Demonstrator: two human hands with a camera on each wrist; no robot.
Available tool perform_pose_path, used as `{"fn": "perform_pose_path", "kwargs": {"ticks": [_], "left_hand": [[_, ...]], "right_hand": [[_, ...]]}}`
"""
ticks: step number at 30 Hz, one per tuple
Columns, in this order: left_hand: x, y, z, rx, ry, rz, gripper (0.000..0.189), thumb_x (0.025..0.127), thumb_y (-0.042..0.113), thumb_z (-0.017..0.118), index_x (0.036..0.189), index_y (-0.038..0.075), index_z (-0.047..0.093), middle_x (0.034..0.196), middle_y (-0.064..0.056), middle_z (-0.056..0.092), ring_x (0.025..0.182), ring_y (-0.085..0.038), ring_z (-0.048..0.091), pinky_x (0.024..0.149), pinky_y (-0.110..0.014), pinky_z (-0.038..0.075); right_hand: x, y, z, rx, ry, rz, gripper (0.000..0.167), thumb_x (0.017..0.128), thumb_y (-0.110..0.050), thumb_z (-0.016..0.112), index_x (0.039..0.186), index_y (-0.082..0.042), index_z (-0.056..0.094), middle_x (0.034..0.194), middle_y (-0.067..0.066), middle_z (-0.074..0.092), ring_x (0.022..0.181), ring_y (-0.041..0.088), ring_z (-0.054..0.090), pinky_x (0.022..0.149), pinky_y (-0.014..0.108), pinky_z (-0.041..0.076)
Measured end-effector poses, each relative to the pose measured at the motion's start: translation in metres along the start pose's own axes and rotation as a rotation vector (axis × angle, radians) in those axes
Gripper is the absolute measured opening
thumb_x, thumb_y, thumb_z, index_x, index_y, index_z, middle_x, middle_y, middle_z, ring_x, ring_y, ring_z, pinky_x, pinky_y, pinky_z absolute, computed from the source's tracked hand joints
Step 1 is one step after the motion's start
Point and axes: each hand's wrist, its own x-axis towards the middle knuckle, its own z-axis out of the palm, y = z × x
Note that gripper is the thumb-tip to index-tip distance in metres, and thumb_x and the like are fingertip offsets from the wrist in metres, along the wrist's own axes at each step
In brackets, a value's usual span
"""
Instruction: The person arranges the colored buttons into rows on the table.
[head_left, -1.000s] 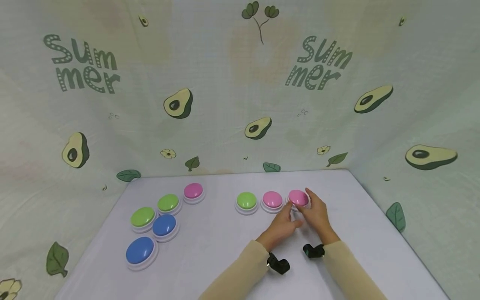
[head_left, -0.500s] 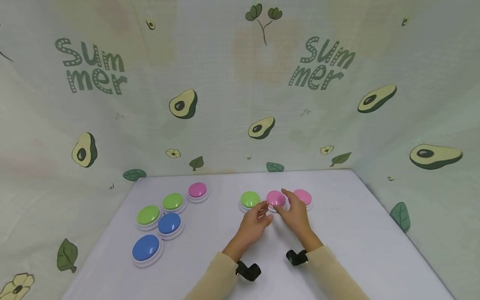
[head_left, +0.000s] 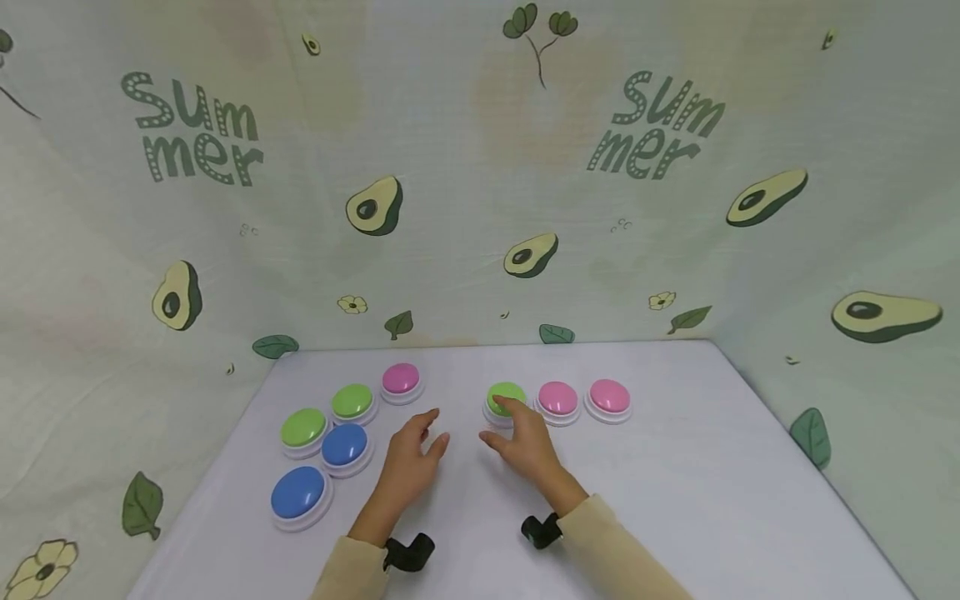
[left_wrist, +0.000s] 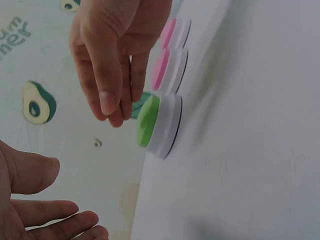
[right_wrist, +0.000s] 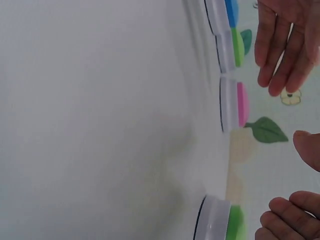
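Note:
My left hand (head_left: 408,462) hovers over the white table, fingers extended and nothing in them, right of a blue push button (head_left: 344,445). My right hand (head_left: 528,446) is also without any object; its fingertips overlap the green push button (head_left: 510,392) at the left end of a row of three. Beside that one stand two pink push buttons, a middle one (head_left: 558,398) and a right-hand one (head_left: 610,396). The left wrist view shows both hands raised off the tabletop, with the right hand (left_wrist: 107,60) near the green button (left_wrist: 148,120).
On the left side of the table (head_left: 675,517) sit several more domed buttons on white bases: a pink one (head_left: 401,378), two greens, the rear (head_left: 352,401) and front (head_left: 303,427), and a second blue one (head_left: 297,492). A printed cloth (head_left: 442,167) hangs behind.
Both hands have moved left from the right-hand pink button, past the middle one, and spread apart. The buttons stay in the same arrangement; the head view has shifted slightly.

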Motion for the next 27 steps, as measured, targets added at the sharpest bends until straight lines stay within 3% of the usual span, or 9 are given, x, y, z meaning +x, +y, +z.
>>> {"fn": "perform_pose_path", "kwargs": {"ticks": [3, 7, 14, 19, 27], "left_hand": [[-0.005, -0.013, -0.025, 0.072, 0.045, -0.043, 0.044, 0.099, 0.004, 0.068, 0.139, -0.01, 0.059, 0.138, -0.032, 0.061, 0.123, -0.052, 0.061, 0.105, -0.061, 0.051], [-0.014, -0.027, -0.057, 0.137, 0.061, -0.119, 0.047, 0.101, 0.006, 0.066, 0.142, -0.011, 0.055, 0.143, -0.034, 0.056, 0.132, -0.054, 0.054, 0.111, -0.064, 0.045], [-0.033, -0.047, -0.105, 0.26, 0.114, -0.164, 0.046, 0.097, 0.005, 0.069, 0.136, -0.018, 0.057, 0.138, -0.04, 0.056, 0.134, -0.057, 0.049, 0.114, -0.067, 0.039], [-0.046, -0.06, -0.127, 0.336, 0.059, -0.25, 0.055, 0.099, 0.014, 0.071, 0.14, -0.018, 0.053, 0.142, -0.041, 0.053, 0.134, -0.06, 0.045, 0.113, -0.07, 0.036], [-0.055, -0.071, -0.146, 0.484, 0.002, -0.379, 0.066, 0.095, 0.033, 0.075, 0.136, -0.016, 0.058, 0.132, -0.042, 0.058, 0.118, -0.059, 0.054, 0.099, -0.072, 0.047]], "right_hand": [[0.002, -0.011, 0.011, 0.017, -0.055, -0.027, 0.061, 0.089, -0.015, 0.084, 0.141, 0.005, 0.06, 0.142, 0.023, 0.062, 0.136, 0.041, 0.056, 0.114, 0.056, 0.046], [0.005, -0.022, 0.028, 0.01, -0.144, -0.044, 0.063, 0.09, -0.017, 0.084, 0.143, 0.004, 0.059, 0.144, 0.022, 0.062, 0.137, 0.041, 0.055, 0.114, 0.056, 0.046], [0.006, -0.038, 0.055, -0.01, -0.294, -0.052, 0.069, 0.09, -0.023, 0.085, 0.146, 0.004, 0.056, 0.148, 0.021, 0.059, 0.14, 0.039, 0.053, 0.117, 0.053, 0.044], [0.005, -0.049, 0.065, -0.01, -0.345, -0.059, 0.071, 0.09, -0.024, 0.086, 0.147, 0.004, 0.055, 0.149, 0.019, 0.058, 0.141, 0.037, 0.053, 0.118, 0.051, 0.043], [0.002, -0.056, 0.083, -0.027, -0.399, -0.095, 0.071, 0.09, -0.024, 0.085, 0.148, 0.004, 0.055, 0.151, 0.018, 0.058, 0.142, 0.035, 0.052, 0.12, 0.046, 0.042]]}}
